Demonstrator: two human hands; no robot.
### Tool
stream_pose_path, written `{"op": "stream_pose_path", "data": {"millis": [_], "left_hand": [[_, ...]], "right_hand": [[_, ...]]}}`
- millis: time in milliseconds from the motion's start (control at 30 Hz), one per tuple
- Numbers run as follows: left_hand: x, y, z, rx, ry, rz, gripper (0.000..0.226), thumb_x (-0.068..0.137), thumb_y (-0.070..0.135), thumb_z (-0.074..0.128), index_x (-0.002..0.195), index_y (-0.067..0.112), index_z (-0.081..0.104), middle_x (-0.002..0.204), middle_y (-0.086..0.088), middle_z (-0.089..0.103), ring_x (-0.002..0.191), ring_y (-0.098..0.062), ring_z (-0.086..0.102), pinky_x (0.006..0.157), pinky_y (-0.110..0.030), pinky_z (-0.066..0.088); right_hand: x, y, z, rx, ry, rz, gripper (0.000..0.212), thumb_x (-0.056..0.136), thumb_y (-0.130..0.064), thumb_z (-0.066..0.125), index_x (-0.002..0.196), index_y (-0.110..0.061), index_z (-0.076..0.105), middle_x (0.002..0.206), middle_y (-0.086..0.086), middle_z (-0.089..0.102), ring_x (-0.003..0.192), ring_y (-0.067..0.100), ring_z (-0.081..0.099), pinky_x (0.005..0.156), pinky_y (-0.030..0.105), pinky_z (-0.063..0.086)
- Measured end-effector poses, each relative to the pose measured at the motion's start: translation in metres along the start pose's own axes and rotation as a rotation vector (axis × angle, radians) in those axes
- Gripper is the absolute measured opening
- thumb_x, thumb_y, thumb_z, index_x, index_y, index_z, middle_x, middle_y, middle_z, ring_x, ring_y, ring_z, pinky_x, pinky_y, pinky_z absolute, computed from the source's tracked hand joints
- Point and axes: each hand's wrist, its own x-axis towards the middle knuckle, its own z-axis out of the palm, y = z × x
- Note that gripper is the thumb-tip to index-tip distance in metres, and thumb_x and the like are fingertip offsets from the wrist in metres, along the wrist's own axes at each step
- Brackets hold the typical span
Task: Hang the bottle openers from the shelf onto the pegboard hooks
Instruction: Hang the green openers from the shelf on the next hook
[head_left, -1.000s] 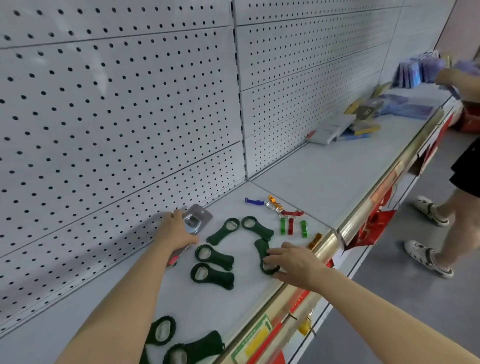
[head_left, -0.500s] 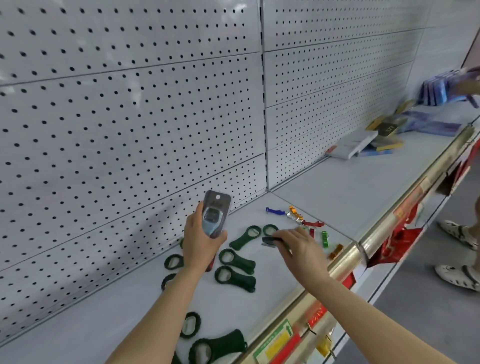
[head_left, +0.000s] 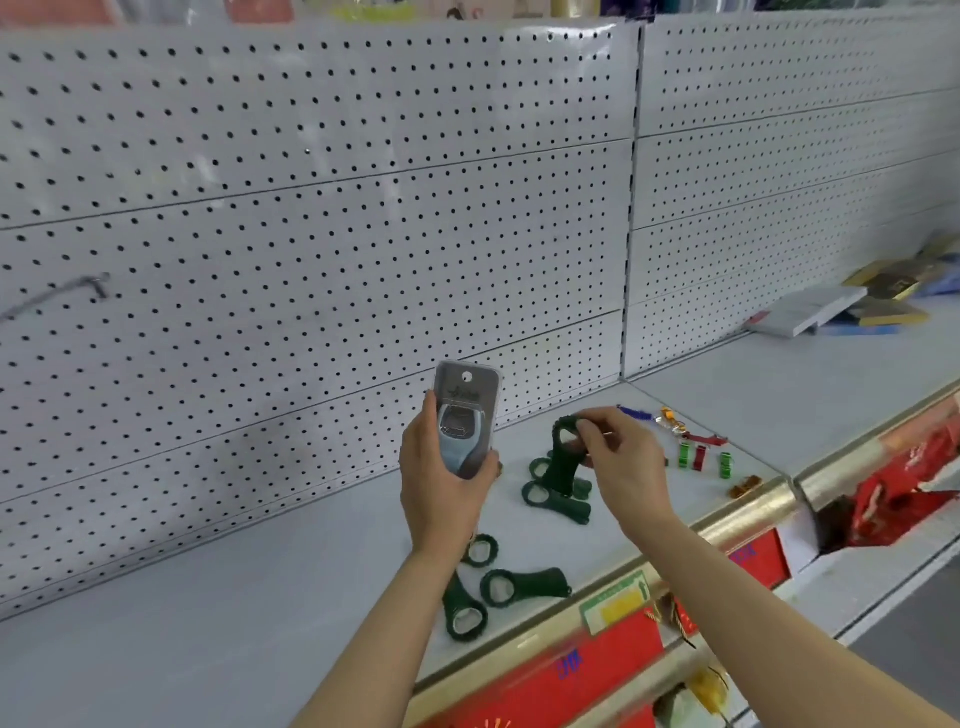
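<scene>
My left hand (head_left: 441, 483) grips a packaged blue-and-silver bottle opener (head_left: 464, 415) upright above the shelf (head_left: 260, 613), its hang hole at the top. My right hand (head_left: 626, 457) pinches the ring end of a dark green bottle opener (head_left: 563, 457), which hangs down from my fingers just above the shelf. Several more green openers (head_left: 524, 587) lie flat on the shelf below and between my hands. A bare metal hook (head_left: 57, 296) sticks out of the white pegboard (head_left: 311, 234) at the far left.
Small coloured clips and keyring items (head_left: 698, 457) lie to the right of my right hand. Books and boxes (head_left: 810, 312) are stacked on the neighbouring shelf section at the right. A gold rail with red price strips (head_left: 649, 597) runs along the shelf's front edge.
Both hands rose from the shelf. My left hand lifted the packaged opener upright; my right hand picked up a green opener and raised it. The view tilted up toward the pegboard.
</scene>
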Motion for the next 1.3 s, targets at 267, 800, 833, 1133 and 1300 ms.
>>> {"op": "stream_pose_path", "data": {"millis": [267, 800, 833, 1133, 1300], "left_hand": [[-0.055, 0.008, -0.113, 0.137, 0.162, 0.003, 0.098, 0.074, 0.036, 0.079, 0.151, 0.040, 0.020, 0.134, 0.006, 0.046, 0.121, -0.017, 0.050, 0.083, -0.042, 0.057], [-0.076, -0.036, -0.312, 0.179, 0.410, -0.050, 0.096, 0.074, 0.030, 0.082, 0.150, 0.041, 0.024, 0.136, 0.010, 0.042, 0.122, -0.015, 0.049, 0.082, -0.038, 0.057], [-0.077, -0.040, -0.322, 0.184, 0.420, -0.058, 0.096, 0.074, 0.030, 0.083, 0.150, 0.041, 0.024, 0.138, 0.009, 0.042, 0.123, -0.016, 0.049, 0.082, -0.037, 0.056], [-0.070, -0.075, -0.437, 0.204, 0.577, -0.026, 0.095, 0.076, 0.027, 0.080, 0.150, 0.044, 0.024, 0.142, 0.022, 0.034, 0.133, -0.008, 0.039, 0.085, -0.031, 0.048], [-0.070, -0.086, -0.477, 0.213, 0.627, 0.030, 0.093, 0.075, 0.026, 0.081, 0.151, 0.036, 0.029, 0.141, 0.013, 0.040, 0.128, -0.001, 0.040, 0.086, -0.014, 0.040]], "right_hand": [[-0.092, -0.053, 0.041, 0.101, -0.128, -0.063, 0.013, 0.093, -0.016, 0.062, 0.087, -0.026, 0.070, 0.081, 0.000, 0.072, 0.081, 0.016, 0.069, 0.074, 0.041, 0.060], [-0.198, -0.160, 0.185, 0.181, -0.331, -0.193, 0.011, 0.092, -0.014, 0.061, 0.088, -0.018, 0.071, 0.081, -0.002, 0.071, 0.071, 0.005, 0.067, 0.072, 0.035, 0.061], [-0.202, -0.164, 0.194, 0.201, -0.338, -0.192, 0.012, 0.092, -0.013, 0.061, 0.087, -0.019, 0.071, 0.081, -0.003, 0.071, 0.068, 0.003, 0.066, 0.071, 0.035, 0.060], [-0.256, -0.208, 0.305, 0.296, -0.428, -0.212, 0.013, 0.092, -0.011, 0.062, 0.088, -0.018, 0.073, 0.081, -0.002, 0.072, 0.075, 0.010, 0.068, 0.067, 0.032, 0.060], [-0.283, -0.221, 0.349, 0.311, -0.436, -0.227, 0.013, 0.092, -0.012, 0.062, 0.090, -0.018, 0.073, 0.083, -0.001, 0.072, 0.081, 0.017, 0.067, 0.066, 0.030, 0.059]]}}
